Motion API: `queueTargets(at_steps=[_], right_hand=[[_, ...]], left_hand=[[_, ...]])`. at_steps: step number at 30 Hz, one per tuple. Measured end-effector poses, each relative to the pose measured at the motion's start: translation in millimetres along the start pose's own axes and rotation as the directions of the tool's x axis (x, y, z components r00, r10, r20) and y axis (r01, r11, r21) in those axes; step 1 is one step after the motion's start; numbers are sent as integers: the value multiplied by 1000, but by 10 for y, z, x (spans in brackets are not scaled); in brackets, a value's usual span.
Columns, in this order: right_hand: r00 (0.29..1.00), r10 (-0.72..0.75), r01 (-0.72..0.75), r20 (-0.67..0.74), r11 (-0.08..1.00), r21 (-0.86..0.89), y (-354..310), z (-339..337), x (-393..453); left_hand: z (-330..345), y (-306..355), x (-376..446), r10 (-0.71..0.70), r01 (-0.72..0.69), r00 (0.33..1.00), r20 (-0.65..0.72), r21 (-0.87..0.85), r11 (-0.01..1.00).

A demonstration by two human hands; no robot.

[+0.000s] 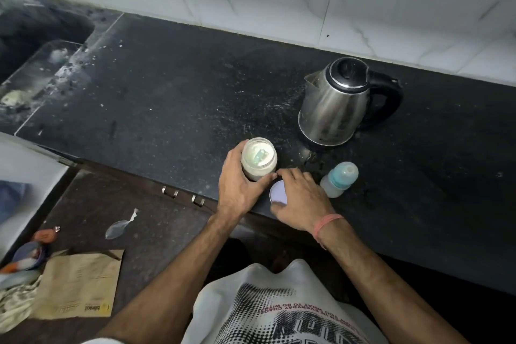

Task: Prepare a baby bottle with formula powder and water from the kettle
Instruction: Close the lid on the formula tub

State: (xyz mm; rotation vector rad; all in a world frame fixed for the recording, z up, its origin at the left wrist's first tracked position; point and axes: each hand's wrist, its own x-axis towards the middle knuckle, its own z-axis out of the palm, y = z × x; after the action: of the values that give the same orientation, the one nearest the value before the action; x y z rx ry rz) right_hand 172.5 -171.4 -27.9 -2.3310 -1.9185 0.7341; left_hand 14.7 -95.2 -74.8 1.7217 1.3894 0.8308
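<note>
While left hand [237, 187] grips jar [259, 159], right hand [300, 198] holds lid [277, 194]

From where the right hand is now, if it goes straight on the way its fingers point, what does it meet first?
The right hand points up-left toward the open formula jar, so it would meet the jar first; its fingertips seem already almost against it, though depth is unclear.

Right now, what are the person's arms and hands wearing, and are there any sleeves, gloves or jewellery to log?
Both forearms are bare, with no sleeves reaching into view, and neither hand is gloved. The left hand shows no rings, watch or band. The right hand has a thin pinkish-orange band around its wrist. No rings show on its fingers.
</note>
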Motion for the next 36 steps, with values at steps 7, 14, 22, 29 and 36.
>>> queueTargets(at_steps=[7,14,22,29,36], right_hand=[[997,27,-33,-75,995,-91,-10,51,48],[837,36,132,-546,955,265,-150,-640,64],[870,-161,301,-466,922,243,-375,-405,410],[904,-260,272,-339,962,-14,-361,-255,460],[946,-198,87,-258,918,-386,-549,-370,522]], left_hand=[[-50,35,34,22,-22,1000,17,44,999],[-62,75,-21,12,-12,1000,7,16,1000],[-63,44,20,-44,44,999,11,-6,999],[-48,-5,31,-52,52,999,8,-20,998],[-58,35,46,-69,69,998,-11,-29,997]])
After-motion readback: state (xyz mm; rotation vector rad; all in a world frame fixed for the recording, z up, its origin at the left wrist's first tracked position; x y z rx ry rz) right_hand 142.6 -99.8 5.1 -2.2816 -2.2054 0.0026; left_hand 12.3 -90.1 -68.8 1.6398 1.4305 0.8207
